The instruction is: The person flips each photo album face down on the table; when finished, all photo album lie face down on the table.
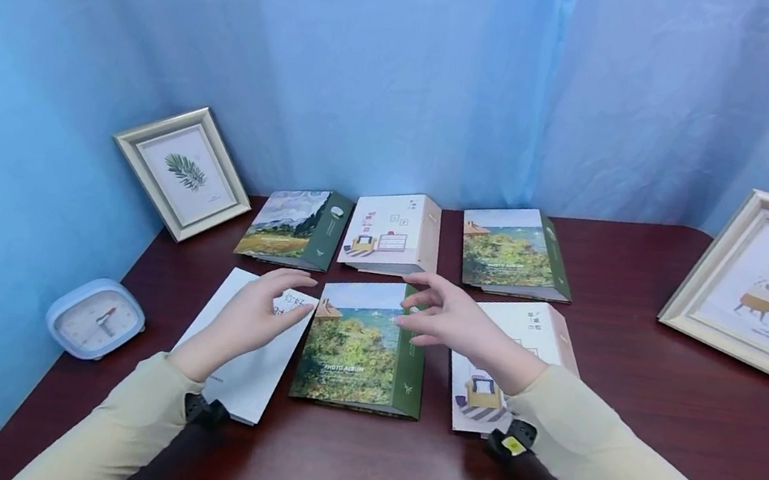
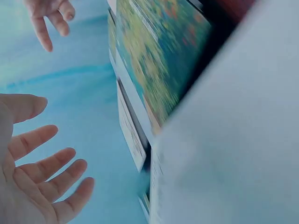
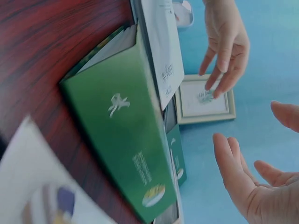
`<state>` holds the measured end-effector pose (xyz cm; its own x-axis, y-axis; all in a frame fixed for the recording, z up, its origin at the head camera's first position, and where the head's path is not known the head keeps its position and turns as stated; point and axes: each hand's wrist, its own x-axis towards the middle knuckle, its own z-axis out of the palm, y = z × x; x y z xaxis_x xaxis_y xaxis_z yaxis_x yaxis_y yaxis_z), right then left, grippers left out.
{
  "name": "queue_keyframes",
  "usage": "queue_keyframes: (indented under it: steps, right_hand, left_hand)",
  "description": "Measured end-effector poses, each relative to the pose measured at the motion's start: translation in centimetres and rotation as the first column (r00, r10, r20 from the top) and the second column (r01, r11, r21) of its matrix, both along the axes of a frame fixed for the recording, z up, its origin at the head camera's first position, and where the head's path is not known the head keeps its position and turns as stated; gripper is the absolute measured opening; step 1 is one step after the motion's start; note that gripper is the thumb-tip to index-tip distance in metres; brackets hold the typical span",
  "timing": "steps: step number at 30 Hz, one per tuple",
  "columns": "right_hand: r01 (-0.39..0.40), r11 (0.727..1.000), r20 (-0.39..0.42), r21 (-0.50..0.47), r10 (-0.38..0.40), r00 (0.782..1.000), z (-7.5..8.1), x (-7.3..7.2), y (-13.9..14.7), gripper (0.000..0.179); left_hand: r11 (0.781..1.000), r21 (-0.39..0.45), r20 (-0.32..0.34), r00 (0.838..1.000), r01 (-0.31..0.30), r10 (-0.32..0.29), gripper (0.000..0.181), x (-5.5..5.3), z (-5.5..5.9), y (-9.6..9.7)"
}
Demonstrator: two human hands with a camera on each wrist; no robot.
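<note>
Both hands hover over the front row of albums with their fingers loosely spread and nothing between them. My left hand (image 1: 250,318) is above the white album (image 1: 247,368) at the front left. My right hand (image 1: 450,323) is over the gap between the front middle photo album (image 1: 357,351), with its painted landscape cover and green spine, and the white cartoon album (image 1: 479,405). In the right wrist view the green spine (image 3: 124,116) shows close by, below the right hand (image 3: 259,186). The left wrist view shows the left hand's (image 2: 42,172) fingers apart.
Behind stand a mountain landscape album (image 1: 291,223), a white cartoon album (image 1: 393,233) and another painted album (image 1: 512,250). A leaf picture frame (image 1: 183,171) and a blue clock (image 1: 96,318) are at left, a vase picture frame (image 1: 765,285) at right. Blue curtain (image 1: 408,71) hangs behind.
</note>
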<state>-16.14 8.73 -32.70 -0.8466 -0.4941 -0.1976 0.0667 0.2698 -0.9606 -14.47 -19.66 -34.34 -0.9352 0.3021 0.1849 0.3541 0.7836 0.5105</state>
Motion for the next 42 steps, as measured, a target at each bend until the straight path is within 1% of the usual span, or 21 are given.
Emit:
queue_keyframes:
  steps: [5,8,12,18,24,28,31,33,36,42]
  right_hand:
    - [-0.006,0.999,0.041,-0.037,0.008,0.999,0.2,-0.2,-1.6,0.069]
    - [-0.003,0.998,0.083,-0.067,0.008,0.997,0.2,-0.2,-2.7,0.071]
    - [-0.012,0.997,0.133,-0.081,0.023,0.991,0.2,-0.3,-4.1,0.071]
    - [-0.044,0.995,0.226,-0.094,0.064,0.972,-0.4,-0.5,-6.4,0.071]
    - [-0.058,0.990,0.293,-0.129,0.094,0.952,-0.9,-0.6,-8.4,0.074]
    - [-0.071,0.986,0.331,-0.150,0.118,0.936,-1.1,-0.7,-9.6,0.077]
    - [-0.079,0.986,0.352,-0.144,0.126,0.928,-1.3,-0.6,-10.6,0.080]
    - [-0.083,0.988,0.360,-0.128,0.125,0.925,-1.5,-0.5,-11.2,0.081]
    - [-0.098,0.991,0.355,-0.093,0.125,0.926,-1.8,-0.4,-12.1,0.082]
    - [-0.096,0.995,0.348,-0.029,0.100,0.932,-2.3,-0.1,-13.5,0.082]
  left_hand:
    - [0.998,-0.039,0.035,0.998,-0.055,0.056,0.042,0.4,-0.4,-2.4]
    - [0.995,-0.063,0.055,0.995,-0.079,0.082,0.046,0.7,-0.6,-3.7]
    - [0.989,-0.097,0.090,0.988,-0.115,0.124,0.051,1.3,-0.6,-5.3]
    - [0.974,-0.153,0.135,0.972,-0.169,0.190,0.062,1.9,-0.8,-7.5]
    - [0.962,-0.180,0.167,0.957,-0.207,0.237,0.070,1.9,-1.4,-9.2]
    - [0.959,-0.192,0.201,0.948,-0.209,0.247,0.073,1.9,-1.7,-9.9]
    - [0.965,-0.185,0.228,0.947,-0.188,0.228,0.074,1.8,-1.9,-10.2]
    - [0.969,-0.177,0.260,0.941,-0.173,0.215,0.076,1.7,-1.9,-10.4]
    - [0.973,-0.161,0.313,0.927,-0.164,0.208,0.079,1.6,-2.2,-10.6]
    - [0.978,-0.126,0.364,0.909,-0.169,0.204,0.081,1.4,-2.6,-11.2]
